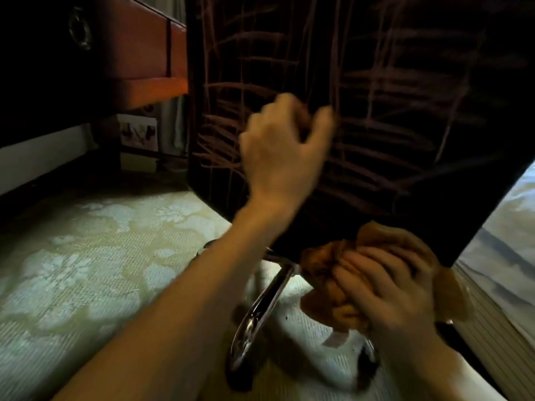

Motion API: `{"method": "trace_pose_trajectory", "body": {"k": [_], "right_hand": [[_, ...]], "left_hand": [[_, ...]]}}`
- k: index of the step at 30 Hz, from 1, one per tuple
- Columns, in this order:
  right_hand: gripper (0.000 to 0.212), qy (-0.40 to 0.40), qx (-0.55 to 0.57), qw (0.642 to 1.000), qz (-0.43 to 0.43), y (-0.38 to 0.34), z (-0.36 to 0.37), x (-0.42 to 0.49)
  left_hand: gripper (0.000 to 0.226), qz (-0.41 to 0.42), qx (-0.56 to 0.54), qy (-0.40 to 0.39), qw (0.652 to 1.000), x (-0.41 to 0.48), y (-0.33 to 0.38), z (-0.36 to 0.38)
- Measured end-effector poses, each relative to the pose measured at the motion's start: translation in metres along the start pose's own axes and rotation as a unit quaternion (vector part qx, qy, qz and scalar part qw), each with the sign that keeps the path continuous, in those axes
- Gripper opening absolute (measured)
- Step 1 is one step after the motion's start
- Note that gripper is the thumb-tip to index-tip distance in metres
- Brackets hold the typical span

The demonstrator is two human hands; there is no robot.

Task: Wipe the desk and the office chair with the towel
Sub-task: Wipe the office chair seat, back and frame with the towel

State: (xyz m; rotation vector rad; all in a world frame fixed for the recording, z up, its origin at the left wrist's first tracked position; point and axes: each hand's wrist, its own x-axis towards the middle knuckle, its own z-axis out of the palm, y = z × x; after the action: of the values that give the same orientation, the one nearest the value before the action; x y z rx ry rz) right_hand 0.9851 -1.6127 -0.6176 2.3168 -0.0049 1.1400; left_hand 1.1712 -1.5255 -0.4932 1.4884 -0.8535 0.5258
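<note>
Now, at five o'clock, the right hand (388, 287) is clutching the bunched towel (327, 302) against the chair (376, 82) back's lower edge, while the left hand (285, 151), blurred near centre, is curling its fingers against that back, its grip impossible to tell, with the desk (144, 53) sitting at ten o'clock.

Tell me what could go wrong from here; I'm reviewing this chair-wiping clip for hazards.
1. The right hand presses the crumpled orange cloth towel at the lower edge of the dark scratched chair back. The chair could swivel or roll away, and blur hides whether the left hand has a firm grip on it.
2. The towel's loose corner hangs near the shiny chrome chair leg and may snag.
</note>
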Motion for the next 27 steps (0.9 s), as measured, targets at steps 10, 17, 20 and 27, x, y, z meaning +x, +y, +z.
{"method": "trace_pose_trajectory", "body": {"k": [10,17,20,27], "right_hand": [[0.036,0.091,0.005,0.970,0.224,0.012,0.037,-0.022],[0.033,0.033,0.079,0.988,0.128,-0.029,0.059,0.035],[0.033,0.024,0.106,0.993,0.044,-0.040,0.059,0.052],[0.036,0.003,0.002,1.000,0.026,0.048,0.002,-0.038]], "left_hand": [[0.044,-0.416,0.039,0.163,0.894,-0.008,-0.146,-0.016],[0.083,-0.424,-0.177,-0.067,0.886,-0.017,-0.166,-0.036],[0.077,-0.435,-0.191,-0.002,0.880,-0.019,-0.165,-0.026],[0.072,-0.480,-0.230,0.068,0.844,-0.024,-0.168,-0.006]]}}
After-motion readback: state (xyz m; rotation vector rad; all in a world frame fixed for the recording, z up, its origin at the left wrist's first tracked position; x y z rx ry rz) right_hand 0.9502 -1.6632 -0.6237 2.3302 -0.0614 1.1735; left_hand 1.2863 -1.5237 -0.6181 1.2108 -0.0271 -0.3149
